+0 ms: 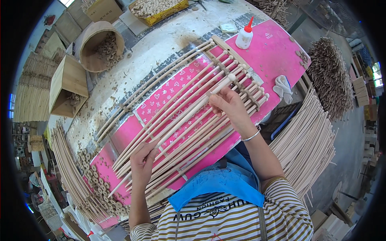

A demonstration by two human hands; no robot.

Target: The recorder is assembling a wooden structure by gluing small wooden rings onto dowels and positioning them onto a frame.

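Observation:
Across the pink work surface I hold a slim wooden stick (183, 117) with a pale round knob at its far right end. My left hand (144, 157) is closed around its lower left part. Near the knob end, my right hand (230, 106) pinches the stick between thumb and fingers. Beneath it lie several similar knobbed sticks (161, 138) side by side. Small wooden rings (253, 96) sit on some of them near the knobs, beside a wooden rest bar (237, 60). My right fingers hide part of the sticks below.
A white glue bottle (244, 38) with a red tip stands at the back right, above a crumpled white glove (283, 89). Loose wooden rings (96, 180) pile up at the left. A round wooden tub (86, 52) and a yellow box (169, 12) stand at the back. Stick bundles (305, 140) flank the table.

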